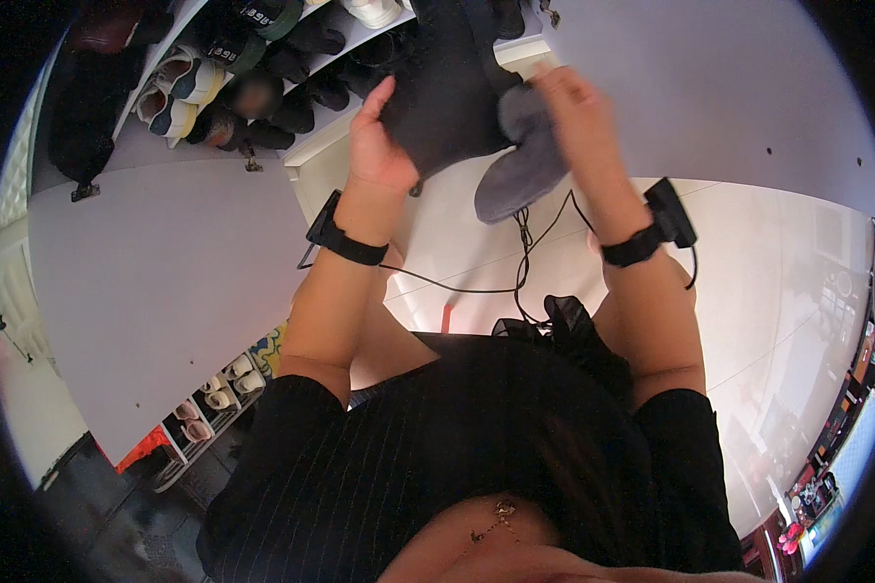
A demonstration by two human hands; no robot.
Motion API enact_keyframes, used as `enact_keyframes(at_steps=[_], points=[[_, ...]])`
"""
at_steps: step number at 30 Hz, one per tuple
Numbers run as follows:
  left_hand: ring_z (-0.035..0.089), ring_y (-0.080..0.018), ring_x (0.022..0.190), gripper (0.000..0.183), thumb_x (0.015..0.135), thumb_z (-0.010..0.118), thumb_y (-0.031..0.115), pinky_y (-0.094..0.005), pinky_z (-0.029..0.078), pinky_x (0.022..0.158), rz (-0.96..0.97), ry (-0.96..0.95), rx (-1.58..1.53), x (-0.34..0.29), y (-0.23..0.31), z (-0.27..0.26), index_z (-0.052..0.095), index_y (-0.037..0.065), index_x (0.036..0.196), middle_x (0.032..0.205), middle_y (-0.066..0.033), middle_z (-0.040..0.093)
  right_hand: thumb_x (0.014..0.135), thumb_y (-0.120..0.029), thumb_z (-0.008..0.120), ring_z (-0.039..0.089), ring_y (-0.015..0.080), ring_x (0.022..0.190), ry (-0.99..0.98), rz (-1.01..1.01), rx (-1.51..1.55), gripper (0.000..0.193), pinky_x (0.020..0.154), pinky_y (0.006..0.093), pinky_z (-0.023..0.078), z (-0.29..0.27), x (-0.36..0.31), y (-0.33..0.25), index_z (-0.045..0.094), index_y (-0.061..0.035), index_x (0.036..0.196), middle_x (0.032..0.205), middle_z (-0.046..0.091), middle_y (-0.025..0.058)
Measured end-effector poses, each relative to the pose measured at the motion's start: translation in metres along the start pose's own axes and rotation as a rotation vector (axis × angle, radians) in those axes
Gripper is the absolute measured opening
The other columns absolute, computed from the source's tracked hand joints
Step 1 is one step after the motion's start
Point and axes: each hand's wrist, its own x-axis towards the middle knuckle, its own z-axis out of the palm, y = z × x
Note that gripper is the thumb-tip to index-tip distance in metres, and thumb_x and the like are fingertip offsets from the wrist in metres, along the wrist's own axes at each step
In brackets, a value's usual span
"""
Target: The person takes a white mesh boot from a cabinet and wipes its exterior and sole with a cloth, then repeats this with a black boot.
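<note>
A tall black boot (445, 83) is held up in front of the open shoe cabinet. My left hand (381, 146) grips it from the left, thumb raised along its side and the other fingers hidden behind it. My right hand (578, 107) is at the boot's right side, fingers bent and slightly blurred. Under those fingers hangs a grey, soft-looking, insole-shaped piece (523, 175) with a rounded lower end. It overlaps the boot's right edge; whether the two are joined I cannot tell.
Shelves of shoes (180, 92) fill the cabinet at upper left. Its white doors stand open, one at left (156, 291), one at right (710, 87). A thin black cable (457, 289) runs between my wrist straps. A low shoe rack (209, 408) stands at lower left.
</note>
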Motion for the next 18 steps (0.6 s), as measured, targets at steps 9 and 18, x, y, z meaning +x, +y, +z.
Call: enact_keyframes(at_steps=[9, 18], points=[[0.062, -0.0368, 0.114, 0.045, 0.097, 0.054, 0.034, -0.0509, 0.046, 0.104, 0.034, 0.017, 0.060, -0.006, -0.003, 0.010, 0.059, 0.000, 0.126, 0.128, -0.0209, 0.062, 0.091, -0.017, 0.062, 0.062, 0.0239, 0.106, -0.046, 0.028, 0.717, 0.041, 0.096, 0.0347, 0.048, -0.034, 0.015, -0.020, 0.058, -0.0017, 0.128, 0.118, 0.063, 0.0138], [0.062, -0.0321, 0.115, 0.058, 0.096, 0.051, 0.046, -0.0485, 0.045, 0.105, -0.066, -0.099, 0.058, -0.007, -0.019, 0.019, 0.057, 0.000, 0.130, 0.128, -0.0178, 0.062, 0.087, -0.004, 0.060, 0.052, 0.0323, 0.129, -0.043, -0.868, -0.553, 0.043, 0.109, 0.0399, 0.040, 0.039, -0.032, 0.017, 0.059, -0.0032, 0.130, 0.136, 0.057, 0.0171]])
